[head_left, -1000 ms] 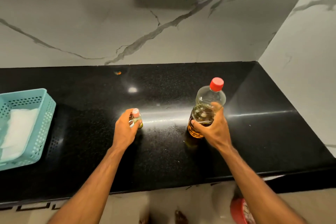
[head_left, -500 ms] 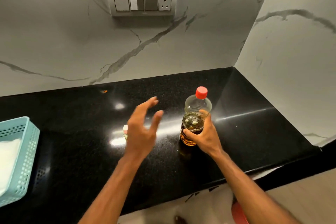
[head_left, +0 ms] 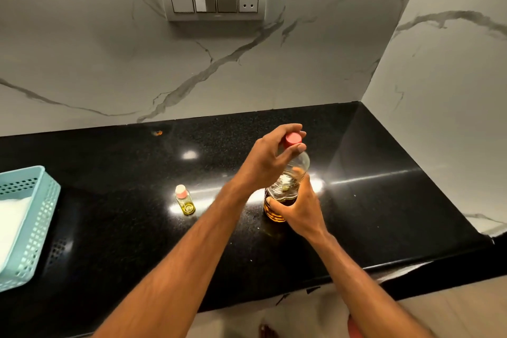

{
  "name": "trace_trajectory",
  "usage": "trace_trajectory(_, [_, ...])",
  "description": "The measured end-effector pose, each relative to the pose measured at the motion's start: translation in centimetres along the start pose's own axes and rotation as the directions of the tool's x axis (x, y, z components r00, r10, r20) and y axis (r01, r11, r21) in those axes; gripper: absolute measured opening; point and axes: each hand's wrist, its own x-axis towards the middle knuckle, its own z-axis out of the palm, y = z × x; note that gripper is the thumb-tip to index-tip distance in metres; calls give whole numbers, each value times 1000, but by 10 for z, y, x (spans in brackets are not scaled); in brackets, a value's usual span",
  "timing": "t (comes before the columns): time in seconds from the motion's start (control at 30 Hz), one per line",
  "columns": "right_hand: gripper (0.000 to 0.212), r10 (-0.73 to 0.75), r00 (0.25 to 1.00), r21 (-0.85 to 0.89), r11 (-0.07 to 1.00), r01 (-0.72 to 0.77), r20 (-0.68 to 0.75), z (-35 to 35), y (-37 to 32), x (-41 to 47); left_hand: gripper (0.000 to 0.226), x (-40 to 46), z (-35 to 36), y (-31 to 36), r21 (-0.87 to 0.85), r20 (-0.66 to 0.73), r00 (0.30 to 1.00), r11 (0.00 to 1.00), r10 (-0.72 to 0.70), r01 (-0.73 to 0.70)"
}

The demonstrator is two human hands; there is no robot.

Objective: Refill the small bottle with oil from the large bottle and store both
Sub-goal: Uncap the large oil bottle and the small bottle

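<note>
My left hand point(head_left: 267, 158) pinches the red cap point(head_left: 292, 139) of the large bottle point(head_left: 285, 186), my right hand point(head_left: 297, 207) grips its body, and the small bottle point(head_left: 185, 200) stands apart.

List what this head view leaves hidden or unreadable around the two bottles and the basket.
- Large bottle: both hands cover most of it, so its oil level is unclear.
- Red cap: left hand wraps it; whether loosened, unknown.
- Right hand hides the label area.
- Basket: cut off by the left edge.
- Small bottle: too small to read.
</note>
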Motion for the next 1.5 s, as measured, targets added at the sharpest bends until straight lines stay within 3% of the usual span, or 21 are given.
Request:
trace_trajectory(0.1, [84,-18,1000,-18,1000,18,2,2,2,0,38,0,-11,-2,-14,84,996,1000,-23,24])
trace_trajectory(0.2, [84,-23,1000,-17,1000,23,7,3,3,1,35,0,-13,0,-8,52,998,1000,-30,30])
trace_trajectory(0.37, [86,-15,1000,-13,1000,15,6,3,4,1,37,-6,4,2,47,-194,980,998,-36,45])
trace_trajectory(0.5, [89,2,1000,-3,1000,-2,13,4,3,0,45,-14,22,1,25,-452,892,999,-15,30])
trace_trajectory(0.6, [91,-2,1000,-11,1000,2,6,4,4,-1,55,-14,21,3,-86,-376,925,996,-52,21])
trace_trajectory(0.7, [91,-10,1000,-19,1000,10,-5,4,5,-1,45,-9,17,4,-147,-243,967,988,-75,39])
trace_trajectory(0.93, [92,11,1000,-17,1000,-11,3,4,4,-1,37,-9,20,0,36,-485,873,999,53,-41])
trace_trajectory(1.0, [91,15,1000,-14,1000,-15,7,5,4,-1,42,-8,23,1,29,-515,857,1000,24,-10])
trace_trajectory(1.2, [93,14,1000,-21,1000,-14,0,4,3,-1,42,-15,17,-2,-127,-244,965,990,-93,64])
trace_trajectory(1.37, [93,28,1000,-25,999,-28,11,3,3,-1,34,-14,11,-3,-56,-337,940,998,-44,27])
trace_trajectory(1.5, [93,32,999,-35,999,-32,15,3,3,-2,57,-11,14,0,-67,-325,940,994,-99,82])
